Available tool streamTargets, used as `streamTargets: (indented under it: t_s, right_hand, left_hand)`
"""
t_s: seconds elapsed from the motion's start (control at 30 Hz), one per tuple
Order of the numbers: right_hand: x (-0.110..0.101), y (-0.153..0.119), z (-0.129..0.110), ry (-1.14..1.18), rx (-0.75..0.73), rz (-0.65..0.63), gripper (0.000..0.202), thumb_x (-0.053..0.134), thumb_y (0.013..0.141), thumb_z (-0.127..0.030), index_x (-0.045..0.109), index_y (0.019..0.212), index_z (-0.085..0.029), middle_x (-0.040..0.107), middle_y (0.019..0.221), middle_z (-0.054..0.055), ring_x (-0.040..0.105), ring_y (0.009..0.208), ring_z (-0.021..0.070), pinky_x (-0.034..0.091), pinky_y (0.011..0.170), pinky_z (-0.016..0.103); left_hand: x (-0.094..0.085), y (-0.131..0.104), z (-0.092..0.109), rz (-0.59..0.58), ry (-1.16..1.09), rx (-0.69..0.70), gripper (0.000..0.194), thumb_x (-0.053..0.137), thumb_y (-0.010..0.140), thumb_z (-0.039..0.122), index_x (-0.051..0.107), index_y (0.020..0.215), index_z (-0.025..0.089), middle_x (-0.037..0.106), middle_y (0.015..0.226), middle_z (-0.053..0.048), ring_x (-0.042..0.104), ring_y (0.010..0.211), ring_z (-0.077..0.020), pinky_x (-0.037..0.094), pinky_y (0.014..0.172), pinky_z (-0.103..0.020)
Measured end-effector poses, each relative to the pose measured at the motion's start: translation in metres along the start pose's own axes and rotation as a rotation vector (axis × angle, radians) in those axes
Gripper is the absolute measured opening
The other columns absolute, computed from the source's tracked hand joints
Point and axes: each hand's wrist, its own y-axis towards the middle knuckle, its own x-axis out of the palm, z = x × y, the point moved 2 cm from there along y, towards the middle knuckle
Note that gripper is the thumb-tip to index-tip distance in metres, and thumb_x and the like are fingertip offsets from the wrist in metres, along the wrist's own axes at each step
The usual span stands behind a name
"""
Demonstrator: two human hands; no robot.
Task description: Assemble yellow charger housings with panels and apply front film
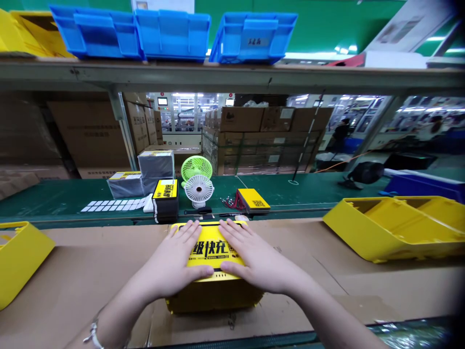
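A yellow box (211,252) with black Chinese lettering on its lid lies on the cardboard-covered bench in front of me. My left hand (177,261) lies flat on the lid's left side, fingers stretched forward. My right hand (250,257) lies flat on the lid's right side, thumb curled over the near edge. Both palms press down on the top; neither hand grasps anything.
Yellow plastic bins sit at the right (395,225) and left (18,257). On the green belt behind stand a small white fan (199,190), a green fan (196,167), a black-and-yellow stack (165,199), a flat yellow box (254,199), wrapped grey packs (145,174) and white labels (112,205). Blue bins (170,31) line the shelf above.
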Motion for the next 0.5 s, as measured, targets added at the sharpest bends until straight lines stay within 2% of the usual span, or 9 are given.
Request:
streamTargets:
  t_s: [0.13, 0.23, 0.3, 0.37, 0.43, 0.5]
  right_hand:
    - [-0.007, -0.029, 0.032, 0.232, 0.134, 0.049, 0.073, 0.047, 0.081, -0.057, 0.016, 0.142, -0.030, 0.007, 0.151, -0.001, 0.005, 0.138, 0.0236, 0.010, 0.112, 0.048]
    - [0.009, -0.051, 0.050, 0.559, 0.159, 0.100, 0.069, 0.046, 0.083, -0.053, 0.016, 0.142, -0.032, 0.009, 0.151, -0.002, 0.011, 0.138, 0.0218, 0.016, 0.111, 0.048]
    - [0.030, -0.062, 0.056, 0.745, 0.143, 0.125, 0.075, 0.056, 0.077, -0.053, 0.025, 0.140, -0.029, 0.022, 0.149, 0.003, 0.022, 0.135, 0.0244, 0.025, 0.108, 0.048]
    - [0.056, -0.068, 0.059, 0.800, 0.187, 0.137, 0.075, 0.069, 0.066, -0.046, 0.041, 0.132, -0.024, 0.044, 0.138, 0.008, 0.038, 0.127, 0.0281, 0.034, 0.103, 0.048]
    - [0.077, -0.069, 0.060, 0.740, 0.317, 0.192, 0.053, 0.069, 0.066, -0.034, 0.058, 0.116, -0.021, 0.060, 0.120, 0.010, 0.053, 0.115, 0.0297, 0.042, 0.097, 0.046]
    - [0.084, -0.067, 0.059, 0.678, 0.430, 0.264, 0.029, 0.062, 0.070, -0.028, 0.067, 0.097, -0.019, 0.069, 0.101, 0.009, 0.062, 0.100, 0.0303, 0.049, 0.089, 0.045]
  left_hand:
    - [-0.005, -0.028, -0.025, 0.092, -0.269, -0.122, 0.072, 0.046, 0.080, 0.055, 0.019, 0.141, 0.032, 0.010, 0.152, 0.000, 0.005, 0.139, -0.0241, 0.010, 0.112, -0.049]
    - [0.014, -0.050, -0.036, 0.190, -0.574, -0.205, 0.065, 0.041, 0.085, 0.049, 0.015, 0.142, 0.033, 0.005, 0.152, 0.004, 0.004, 0.139, -0.0213, 0.009, 0.113, -0.045]
    - [0.040, -0.063, -0.045, 0.231, -0.787, -0.259, 0.061, 0.034, 0.088, 0.047, 0.011, 0.143, 0.032, 0.005, 0.152, 0.005, 0.007, 0.138, -0.0204, 0.013, 0.113, -0.043]
    - [0.069, -0.075, -0.055, 0.246, -0.952, -0.284, 0.060, 0.027, 0.089, 0.049, 0.011, 0.143, 0.029, 0.010, 0.152, 0.003, 0.011, 0.138, -0.0213, 0.016, 0.112, -0.041]
    - [0.093, -0.083, -0.062, 0.198, -1.018, -0.272, 0.068, 0.033, 0.085, 0.053, 0.011, 0.144, 0.026, 0.011, 0.152, 0.001, 0.010, 0.138, -0.0237, 0.016, 0.112, -0.042]
    - [0.101, -0.086, -0.062, 0.187, -1.023, -0.267, 0.080, 0.046, 0.079, 0.054, 0.011, 0.144, 0.024, 0.011, 0.152, -0.001, 0.008, 0.138, -0.0264, 0.014, 0.113, -0.042]
